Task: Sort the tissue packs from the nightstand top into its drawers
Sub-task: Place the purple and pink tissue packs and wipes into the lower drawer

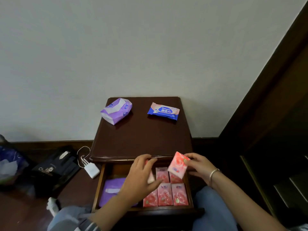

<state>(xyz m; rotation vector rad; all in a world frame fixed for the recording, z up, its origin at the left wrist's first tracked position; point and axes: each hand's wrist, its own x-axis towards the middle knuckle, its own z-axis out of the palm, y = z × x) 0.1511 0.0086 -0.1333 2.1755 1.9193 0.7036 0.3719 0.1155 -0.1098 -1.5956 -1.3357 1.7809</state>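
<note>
Nightstand (141, 139): dark wood, top drawer (98, 185) pulled out toward the person; two packs sit on the top near the back edge, well apart: purple tissue pack (116, 112) back-left, blue wet-wipe pack (163, 111) back-right, both lying flat.

Drawer contents: flat purple pack (110, 190) in the left part; stowed pink packs (164, 195) in rows on the right, side by side and touching, three in the front row, at least two behind; part of the back row is covered by the hands.

Right hand (199, 165): over the drawer's back-right corner, just below the top's front edge; thumb and fingers pinch a tilted pink pack (178, 165) by its right edge; the pack is off the rows, one corner up; silver bracelet (214, 173) on the wrist.

Left hand (141, 174): over the drawer's middle, back of hand to camera, fingers curled round a half-hidden pink pack (150, 178); only its lower end and a sliver near the fingertips show; motion blur, so the exact grip is unclear.

Floor, left of the nightstand: white charger (91, 170) with its cable looped behind it; black bag (53, 169) further left; blue plastic bag (10, 164) at the frame edge; knees in jeans (215, 212) either side of the drawer front.
</note>
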